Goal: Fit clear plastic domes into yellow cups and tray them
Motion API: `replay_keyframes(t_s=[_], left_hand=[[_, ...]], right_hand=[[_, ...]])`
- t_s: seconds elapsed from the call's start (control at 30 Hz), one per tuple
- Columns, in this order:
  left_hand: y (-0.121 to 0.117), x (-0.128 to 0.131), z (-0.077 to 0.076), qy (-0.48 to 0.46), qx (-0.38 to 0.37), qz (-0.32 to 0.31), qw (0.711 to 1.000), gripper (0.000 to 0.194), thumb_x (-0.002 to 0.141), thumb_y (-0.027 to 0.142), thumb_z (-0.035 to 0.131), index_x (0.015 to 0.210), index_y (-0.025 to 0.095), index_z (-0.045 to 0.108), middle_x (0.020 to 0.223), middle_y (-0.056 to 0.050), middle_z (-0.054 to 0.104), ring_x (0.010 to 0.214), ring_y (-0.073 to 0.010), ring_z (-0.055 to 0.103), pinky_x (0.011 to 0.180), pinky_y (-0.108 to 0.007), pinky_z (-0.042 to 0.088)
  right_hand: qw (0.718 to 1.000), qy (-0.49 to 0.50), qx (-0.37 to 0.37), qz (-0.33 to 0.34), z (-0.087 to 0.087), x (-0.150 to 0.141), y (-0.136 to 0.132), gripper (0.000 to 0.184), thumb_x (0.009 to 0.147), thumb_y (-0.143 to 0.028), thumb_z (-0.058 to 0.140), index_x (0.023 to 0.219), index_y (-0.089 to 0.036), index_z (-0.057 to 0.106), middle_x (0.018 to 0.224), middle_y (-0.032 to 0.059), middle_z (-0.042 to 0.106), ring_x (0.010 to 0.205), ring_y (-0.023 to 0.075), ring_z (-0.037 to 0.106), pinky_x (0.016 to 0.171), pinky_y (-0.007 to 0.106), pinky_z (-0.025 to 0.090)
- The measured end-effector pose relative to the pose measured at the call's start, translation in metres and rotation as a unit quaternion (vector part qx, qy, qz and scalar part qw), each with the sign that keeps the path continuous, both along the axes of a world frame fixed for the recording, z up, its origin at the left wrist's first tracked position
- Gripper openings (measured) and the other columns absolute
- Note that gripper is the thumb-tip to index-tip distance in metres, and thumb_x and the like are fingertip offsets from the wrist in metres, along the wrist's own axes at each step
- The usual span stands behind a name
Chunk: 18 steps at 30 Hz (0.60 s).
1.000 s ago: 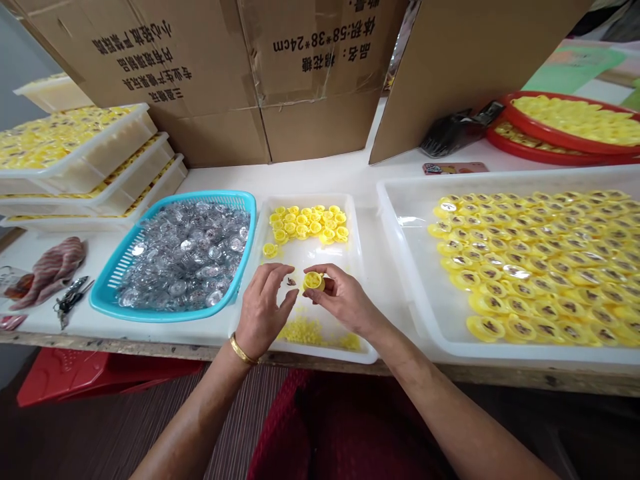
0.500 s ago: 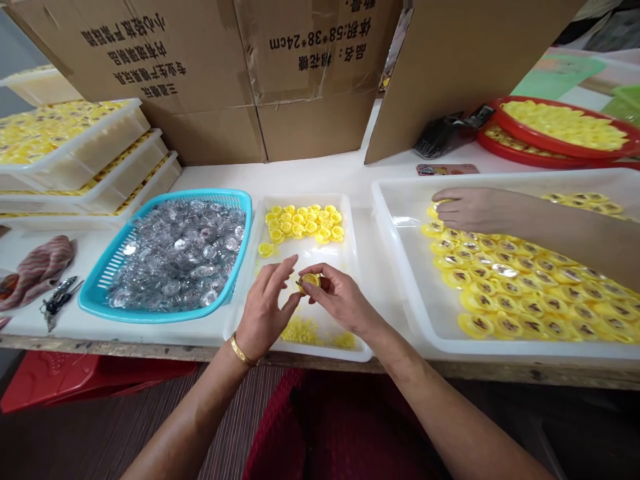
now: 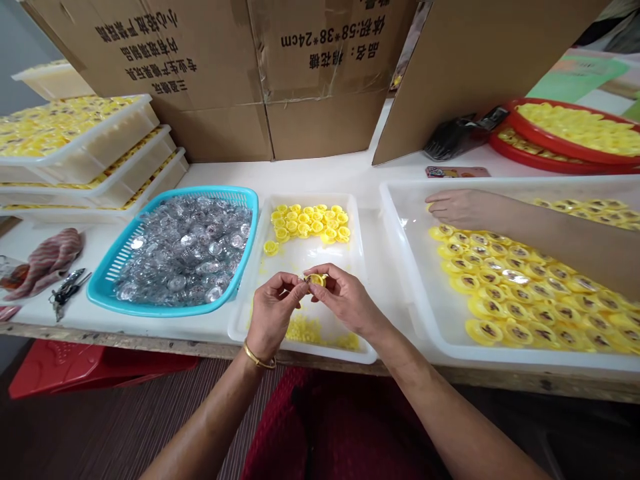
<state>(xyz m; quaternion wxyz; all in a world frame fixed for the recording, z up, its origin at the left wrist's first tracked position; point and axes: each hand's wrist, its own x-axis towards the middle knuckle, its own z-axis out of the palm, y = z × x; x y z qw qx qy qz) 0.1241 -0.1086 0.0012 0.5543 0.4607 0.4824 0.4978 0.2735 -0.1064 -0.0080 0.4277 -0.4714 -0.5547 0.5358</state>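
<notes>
Above the middle of a shallow white tray (image 3: 359,267), my two hands meet fingertip to fingertip. My right hand (image 3: 350,297) pinches a small round yellow plastic cup (image 3: 316,280) between thumb and fingers. My left hand (image 3: 275,307), with a gold bracelet at the wrist, is closed in a pinch at the cup's left edge. A small dark, shiny bit shows between its fingertips, too small to name. Several like yellow cups (image 3: 310,220) stand in rows at the tray's far end, and one lies apart at the left. Small yellow pieces (image 3: 303,330) lie at its near end.
A blue basket (image 3: 254,227) of clear domed pieces stands left, beside stacked white trays (image 3: 150,143), keys (image 3: 67,290) and a striped cloth (image 3: 53,260). A co-worker's hand (image 3: 457,205) reaches into the large right tray (image 3: 415,293) of filled yellow pieces. Cardboard (image 3: 320,130) stands behind.
My left hand's spread fingers have closed into a pinch at the yellow cup, which stays in my right hand. The co-worker's hand has shifted slightly left over the tray. The view has shifted slightly.
</notes>
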Motion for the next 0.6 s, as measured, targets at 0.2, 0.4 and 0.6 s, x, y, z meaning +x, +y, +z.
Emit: replay_keyframes(t_s=[0.2, 0.4, 0.6], left_hand=[[-0.001, -0.005, -0.001, 0.01, 0.042, 0.009, 0.999, 0.014, 0.074, 0.028, 0.071, 0.077, 0.016, 0.062, 0.07, 0.002, 0.061, 0.058, -0.0076, 0.051, 0.055, -0.02, 0.043], [0.0, -0.017, -0.002, 0.128, 0.146, 0.014, 0.981, 0.007, 0.081, 0.024, 0.064, 0.084, 0.018, 0.064, 0.081, -0.001, 0.064, 0.068, -0.0105, 0.055, 0.063, -0.024, 0.044], [0.004, -0.024, 0.002, 0.206, 0.258, 0.028, 0.944, 0.004, 0.083, 0.018, 0.06, 0.086, 0.019, 0.063, 0.083, -0.003, 0.062, 0.075, -0.0126, 0.057, 0.067, -0.026, 0.046]], right_hand=[[1.0, 0.01, -0.014, 0.012, -0.002, -0.001, 0.0, 0.037, 0.08, -0.044, 0.064, 0.106, -0.02, 0.057, 0.086, 0.003, 0.064, 0.076, 0.0162, 0.063, 0.073, 0.033, 0.053], [0.999, -0.038, -0.006, 0.018, -0.008, 0.0, 0.002, 0.037, 0.078, -0.043, 0.066, 0.107, -0.023, 0.058, 0.075, -0.0017, 0.056, 0.067, 0.0135, 0.056, 0.065, 0.03, 0.049], [0.998, -0.054, -0.008, 0.02, -0.002, 0.0, 0.0, 0.034, 0.079, -0.04, 0.066, 0.107, -0.021, 0.059, 0.069, -0.004, 0.05, 0.06, 0.0107, 0.048, 0.059, 0.026, 0.042]])
